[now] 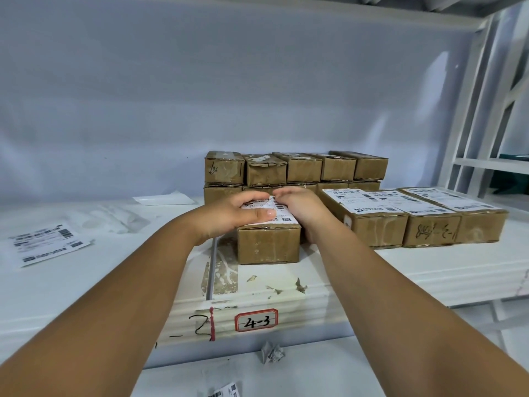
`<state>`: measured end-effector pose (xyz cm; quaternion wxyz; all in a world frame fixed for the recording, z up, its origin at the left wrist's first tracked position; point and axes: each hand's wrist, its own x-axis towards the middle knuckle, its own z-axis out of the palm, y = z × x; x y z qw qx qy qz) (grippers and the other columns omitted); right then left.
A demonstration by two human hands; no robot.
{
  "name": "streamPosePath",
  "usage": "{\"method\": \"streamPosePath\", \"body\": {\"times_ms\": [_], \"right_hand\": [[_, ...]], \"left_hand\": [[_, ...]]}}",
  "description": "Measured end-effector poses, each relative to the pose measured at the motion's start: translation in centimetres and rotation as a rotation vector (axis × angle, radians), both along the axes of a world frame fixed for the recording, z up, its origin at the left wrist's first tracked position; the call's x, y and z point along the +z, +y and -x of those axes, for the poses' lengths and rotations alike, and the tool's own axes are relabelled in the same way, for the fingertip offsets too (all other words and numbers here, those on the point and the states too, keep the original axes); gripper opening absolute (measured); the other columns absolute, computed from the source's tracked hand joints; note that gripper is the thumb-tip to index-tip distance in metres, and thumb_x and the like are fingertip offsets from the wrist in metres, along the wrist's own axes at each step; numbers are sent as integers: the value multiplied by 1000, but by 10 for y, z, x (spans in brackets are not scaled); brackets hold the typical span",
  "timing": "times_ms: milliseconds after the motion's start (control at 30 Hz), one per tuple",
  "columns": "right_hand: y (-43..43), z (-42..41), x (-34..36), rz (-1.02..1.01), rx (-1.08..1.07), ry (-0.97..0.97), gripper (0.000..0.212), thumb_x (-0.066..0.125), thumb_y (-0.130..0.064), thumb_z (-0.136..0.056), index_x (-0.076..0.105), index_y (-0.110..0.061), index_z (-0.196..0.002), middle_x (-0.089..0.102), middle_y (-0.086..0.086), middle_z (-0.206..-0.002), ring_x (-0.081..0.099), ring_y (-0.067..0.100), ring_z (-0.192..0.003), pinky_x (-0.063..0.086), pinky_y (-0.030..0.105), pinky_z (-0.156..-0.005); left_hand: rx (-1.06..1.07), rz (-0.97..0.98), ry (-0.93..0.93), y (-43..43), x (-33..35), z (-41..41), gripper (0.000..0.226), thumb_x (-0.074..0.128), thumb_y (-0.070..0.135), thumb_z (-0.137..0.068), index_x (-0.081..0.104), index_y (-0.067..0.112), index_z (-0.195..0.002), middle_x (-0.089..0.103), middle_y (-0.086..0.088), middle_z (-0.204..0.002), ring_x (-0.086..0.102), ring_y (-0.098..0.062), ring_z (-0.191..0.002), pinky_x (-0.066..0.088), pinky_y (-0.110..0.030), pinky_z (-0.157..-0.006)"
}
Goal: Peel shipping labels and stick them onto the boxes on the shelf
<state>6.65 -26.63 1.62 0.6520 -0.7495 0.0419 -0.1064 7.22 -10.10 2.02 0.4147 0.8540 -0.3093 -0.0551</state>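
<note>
Cardboard box (269, 245) carries a white label (282, 216).

Your head camera looks forward and down from close above the edge of the shelf (429, 267), its wide angle bending the uprights (469, 110) at right. Both forearms run in from the bottom corners; the left hand (229, 213) and right hand (303, 207) meet on the label (282, 217) at centre frame, with the boxes (303, 167) stacked just behind, against the back wall (229, 81).
</note>
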Motion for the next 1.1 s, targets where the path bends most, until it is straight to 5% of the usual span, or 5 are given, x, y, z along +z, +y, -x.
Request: {"method": "streamPosePath", "body": {"times_ms": [267,433,533,767,1100], "right_hand": [[-2,-3,-4,-69,-33,-30,21,55,-7,-90,69,-11,-105,67,9,-99,63,22,-86,50,25,-71],[3,6,2,-84,-72,37,16,62,-17,-87,70,-11,-99,71,9,-95,68,28,-89,53,35,-79],[5,17,4,-58,-53,87,23,66,-25,-84,69,-15,-104,71,10,-95,67,30,-89,54,42,-83],[-6,53,11,773,-111,-213,22,51,-24,-92,72,-24,-98,67,-2,-98,59,15,-80,42,21,-57],[-69,80,13,1111,-587,-341,28,46,-24,-92,69,-18,-106,68,9,-102,51,28,-110,40,34,-90]], "left_hand": [[73,-2,14,-2,-3,-5,83,63,73,-51,49,44,-128,48,14,-134,48,-7,-120,36,-31,-108],[133,0,-25,-8,-1,-1,54,64,51,-81,49,36,-130,48,10,-132,46,-6,-113,36,-16,-85],[161,-55,-88,-10,5,4,54,60,50,-84,50,31,-134,45,7,-141,43,-10,-122,29,-19,-90],[258,-1,-113,-23,7,14,50,65,50,-81,61,25,-124,50,3,-139,45,-15,-127,36,-27,-98],[215,117,-218,-59,-18,41,48,50,50,-90,55,25,-130,47,7,-142,40,-10,-130,29,-24,-103]]}}
